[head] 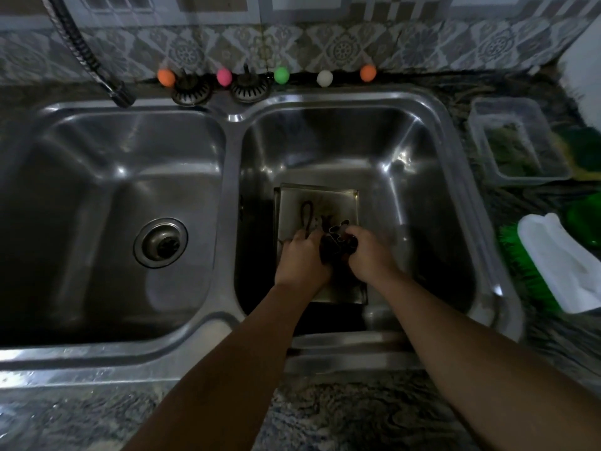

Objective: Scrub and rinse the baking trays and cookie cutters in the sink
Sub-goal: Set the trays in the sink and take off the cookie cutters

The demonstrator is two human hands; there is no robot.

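Observation:
A stack of metal baking trays [341, 203] lies in the right basin of a steel double sink [229, 177]. On the top tray lie cookie cutters; an oval one [306, 213] is at the left. My left hand [300, 255] and my right hand [366, 252] are both down over the tray, curled round a dark cluster of cookie cutters [338, 240] held between them. What is under the hands is hidden.
The left basin holds only its drain [161, 243]. A black hose faucet [122, 92] hangs over the left basin's back corner. On the right counter stand a clear plastic container [517, 144], a green brush with a white handle [559, 265] and green sponges. Two strainers and coloured balls line the back edge.

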